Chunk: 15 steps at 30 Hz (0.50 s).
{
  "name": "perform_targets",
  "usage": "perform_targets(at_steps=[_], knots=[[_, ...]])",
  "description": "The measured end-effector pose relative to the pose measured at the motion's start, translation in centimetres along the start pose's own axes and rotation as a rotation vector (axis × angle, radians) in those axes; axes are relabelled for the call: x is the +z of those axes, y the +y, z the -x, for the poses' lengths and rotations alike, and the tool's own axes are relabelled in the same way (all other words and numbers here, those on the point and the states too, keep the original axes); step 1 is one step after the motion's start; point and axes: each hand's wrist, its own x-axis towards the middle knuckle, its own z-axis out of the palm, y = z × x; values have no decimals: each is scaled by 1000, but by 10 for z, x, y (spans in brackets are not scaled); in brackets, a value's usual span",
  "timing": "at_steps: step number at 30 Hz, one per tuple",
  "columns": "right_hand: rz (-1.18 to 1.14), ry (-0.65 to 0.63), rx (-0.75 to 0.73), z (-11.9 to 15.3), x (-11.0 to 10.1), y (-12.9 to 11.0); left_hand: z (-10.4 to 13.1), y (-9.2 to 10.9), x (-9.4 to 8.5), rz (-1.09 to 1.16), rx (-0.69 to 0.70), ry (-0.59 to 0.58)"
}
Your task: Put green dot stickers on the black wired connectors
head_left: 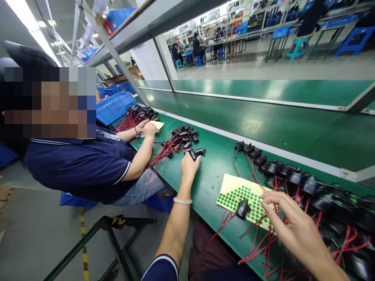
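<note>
My left hand [190, 166], with a pale bangle at the wrist, reaches to the near side of a loose heap of black cylindrical plastic parts with red wires [184, 134]. Its fingers close round one black part [192, 154]. Over the right side of a pale yellow sheet of round green stickers [231, 185] is my right hand [293, 220]. Thumb and index fingertip come close together there; anything between them is too small to make out. A single black part [242, 209] rests on the sheet's lower edge.
Black parts [295, 179] with red wires line the bench's right side, several bearing green dots. At left, a co-worker [79, 168] handles a pale sheet [156, 125] beside another heap and a blue bin [115, 107]. A metal-edged ledge [222, 130] runs behind the green bench.
</note>
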Motion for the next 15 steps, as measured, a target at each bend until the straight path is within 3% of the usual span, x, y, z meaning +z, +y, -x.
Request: perform_targets(at_steps=[4, 8, 15], knots=[[-7, 30, 9, 3, -6, -3, -2, -4, 7, 91, -94, -32], [-42, 46, 15, 3, -8, -5, 15, -13, -7, 315, -149, -105], [-139, 1, 163, 4, -2, -20, 101, 2, -55, 862, -113, -355]])
